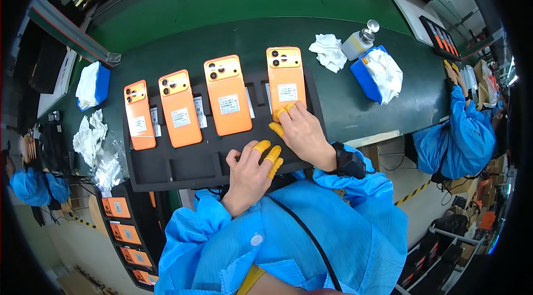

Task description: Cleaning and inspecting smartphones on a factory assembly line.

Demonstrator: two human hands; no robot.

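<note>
My right hand (304,129) is at the lower end of the rightmost orange phone (286,76). Its yellow-capped fingertips press on the phone's back near the bottom edge, with the thumb just below. My left hand (250,172) hovers over the front of the black tray (194,164), fingers bent and apart, holding nothing. To the left, three more orange phones lie back up in the tray: one in the middle (227,95), another beside it (180,109), and one at the left end (139,114). Each has a white label on its back.
Blue boxes of white wipes stand at right (363,81) and left (101,87). A pump bottle (357,44) and a crumpled wipe (328,52) are near the right box. A rack (130,239) holds several orange phones at lower left. Co-workers' blue sleeves (463,134) show at the sides.
</note>
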